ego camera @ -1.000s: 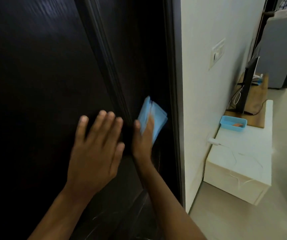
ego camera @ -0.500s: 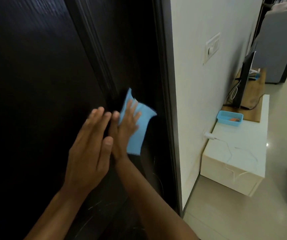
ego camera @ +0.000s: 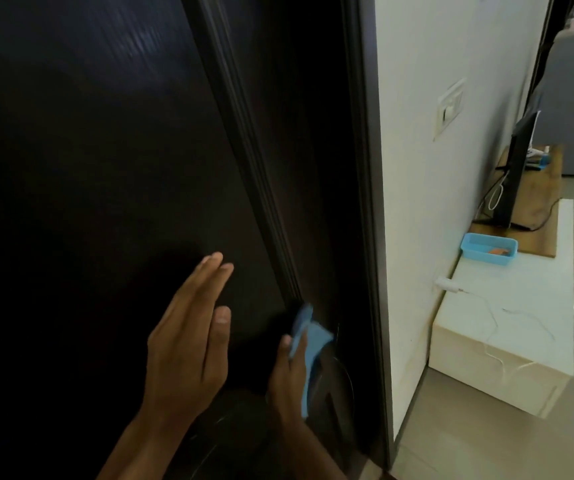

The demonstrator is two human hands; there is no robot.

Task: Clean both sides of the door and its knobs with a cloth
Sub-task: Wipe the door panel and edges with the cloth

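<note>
Over the last second the blue cloth [ego camera: 308,344] has swept up the narrow dark strip to the right of the moulding and come back down lower, so the wiping stroke is working down the dark door [ego camera: 88,168]. The right hand [ego camera: 287,372] presses the cloth to this strip with fingers mostly straight; whether the thumb pinches it, I cannot tell. The cloth is bunched, its long axis running up and down, upper end tilted left toward the moulding. The left hand [ego camera: 188,344] is flat, fingers straight and pointing up-right, on or just off the panel. No knob is visible.
</note>
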